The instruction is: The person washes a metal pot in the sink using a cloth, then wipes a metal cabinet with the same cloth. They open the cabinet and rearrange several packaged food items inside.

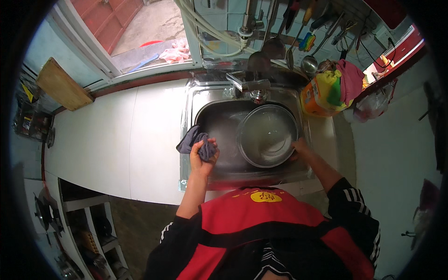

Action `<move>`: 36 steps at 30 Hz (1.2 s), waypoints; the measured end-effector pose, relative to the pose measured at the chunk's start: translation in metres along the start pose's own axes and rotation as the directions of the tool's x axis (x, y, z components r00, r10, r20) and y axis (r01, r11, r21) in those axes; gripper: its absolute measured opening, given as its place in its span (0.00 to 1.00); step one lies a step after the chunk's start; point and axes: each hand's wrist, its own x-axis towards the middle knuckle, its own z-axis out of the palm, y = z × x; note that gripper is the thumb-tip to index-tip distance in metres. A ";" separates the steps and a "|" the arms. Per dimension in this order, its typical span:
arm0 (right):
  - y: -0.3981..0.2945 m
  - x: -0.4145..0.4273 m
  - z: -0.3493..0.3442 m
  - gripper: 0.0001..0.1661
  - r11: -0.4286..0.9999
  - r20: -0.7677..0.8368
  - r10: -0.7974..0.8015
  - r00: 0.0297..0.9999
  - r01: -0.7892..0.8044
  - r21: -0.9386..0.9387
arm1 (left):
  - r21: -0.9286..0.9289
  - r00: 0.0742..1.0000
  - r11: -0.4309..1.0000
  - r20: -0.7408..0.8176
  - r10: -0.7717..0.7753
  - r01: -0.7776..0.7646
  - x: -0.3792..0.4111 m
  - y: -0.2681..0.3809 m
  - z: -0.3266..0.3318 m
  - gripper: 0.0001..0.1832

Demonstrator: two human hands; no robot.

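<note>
A bunched grey cloth is held in my left hand, palm up, over the left side of the stainless steel sink. On the sink's right side is a round metal basin with cloudy liquid in it. My right hand grips the basin's lower right rim; its fingertips are partly hidden. Above the basin's far edge is the chrome faucet, and no stream of water shows from it.
White counter extends left, with a wooden cutting board leaning at its far end. An orange container with cloths on it stands right of the sink. Ladles and other utensils hang behind. Open shelves are at lower left.
</note>
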 end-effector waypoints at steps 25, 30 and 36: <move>-0.029 -0.041 -0.032 0.31 0.119 0.047 -0.928 0.369 0.415 -0.902 | 0.177 0.998 0.982 -0.015 -0.059 0.060 0.006 -0.007 -0.009 0.18; -0.031 -0.040 -0.032 0.31 0.138 0.030 -0.932 0.360 0.431 -0.892 | 0.178 0.997 0.981 -0.016 -0.073 0.075 0.008 -0.009 -0.012 0.18; -0.034 -0.030 -0.028 0.31 0.124 0.027 -0.943 0.333 0.422 -0.898 | 0.208 0.997 0.975 -0.005 -0.076 0.076 0.008 -0.010 -0.010 0.18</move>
